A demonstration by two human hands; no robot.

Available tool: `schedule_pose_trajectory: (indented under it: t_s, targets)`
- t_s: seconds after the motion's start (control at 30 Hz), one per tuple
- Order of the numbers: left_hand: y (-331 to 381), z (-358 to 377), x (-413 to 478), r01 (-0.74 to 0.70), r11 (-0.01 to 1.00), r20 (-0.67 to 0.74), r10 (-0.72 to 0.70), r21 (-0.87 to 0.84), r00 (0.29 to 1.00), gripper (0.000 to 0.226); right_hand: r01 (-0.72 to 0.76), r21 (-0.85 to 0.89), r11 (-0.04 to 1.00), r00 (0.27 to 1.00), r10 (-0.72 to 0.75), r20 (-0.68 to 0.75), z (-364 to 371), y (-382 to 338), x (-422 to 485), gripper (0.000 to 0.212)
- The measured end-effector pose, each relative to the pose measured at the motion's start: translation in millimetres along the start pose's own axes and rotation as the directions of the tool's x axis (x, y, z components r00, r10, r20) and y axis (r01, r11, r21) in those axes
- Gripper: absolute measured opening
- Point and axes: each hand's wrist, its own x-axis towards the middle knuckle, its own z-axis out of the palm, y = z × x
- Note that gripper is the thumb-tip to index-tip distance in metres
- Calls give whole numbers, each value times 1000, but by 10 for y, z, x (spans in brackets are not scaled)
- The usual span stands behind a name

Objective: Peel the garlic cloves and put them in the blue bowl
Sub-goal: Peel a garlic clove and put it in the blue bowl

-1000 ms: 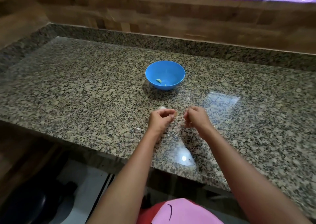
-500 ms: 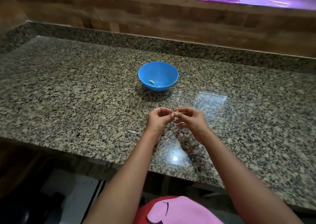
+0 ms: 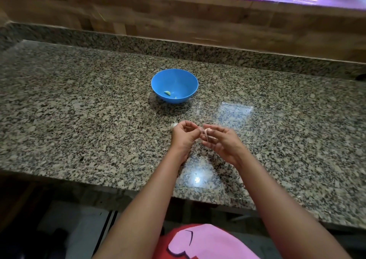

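A blue bowl point(image 3: 174, 80) stands on the granite counter with a peeled garlic clove point(image 3: 167, 93) and a small bit inside it. In front of the bowl my left hand point(image 3: 185, 135) and my right hand point(image 3: 219, 140) meet over the counter. Between their fingertips they pinch a small garlic clove, mostly hidden by the fingers. A thin strip of pale skin point(image 3: 207, 133) hangs from it at my right fingers. Some white garlic point(image 3: 174, 125) lies on the counter just behind my left hand, partly hidden.
The granite counter point(image 3: 79, 120) runs wide to both sides, with a raised granite ledge and a wooden wall behind. Its front edge lies close below my wrists. Bright light reflections sit on the counter near my hands.
My hands stay together at the clove; a strip of skin now hangs loose at my right fingers. The view has shifted slightly.
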Motion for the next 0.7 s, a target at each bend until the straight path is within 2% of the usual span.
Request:
schedule_pose_trajectory:
  t_s: [0.1,0.17,0.23,0.33,0.47,0.57,0.7]
  targets:
    - [-35,-20,30,-71,976,3,72,208,997,14,-25,32,999,999,26,-22,-35,-7,-10,21]
    - [-44,-27,25,-92,946,66,75,310,995,9,-41,40,998,999,42,-33,-64,-8,-15,23]
    - [-48,-17,19,-100,931,155,48,351,987,9,-45,55,997,998,47,-41,-91,-13,-14,22]
    - [-41,1,16,-112,910,166,48,399,985,9,-50,41,998,995,53,-89,-111,-25,-10,16]
    - [-55,13,20,-67,935,172,6,347,985,11,-4,-34,999,994,0,-111,-123,-65,-19,14]
    - [-65,33,27,-24,962,174,-24,271,984,19,50,-158,986,993,-66,-97,-133,-88,-15,17]
    - [-63,47,34,1,980,152,-31,198,988,19,78,-275,958,990,-106,-88,-126,-84,0,23]
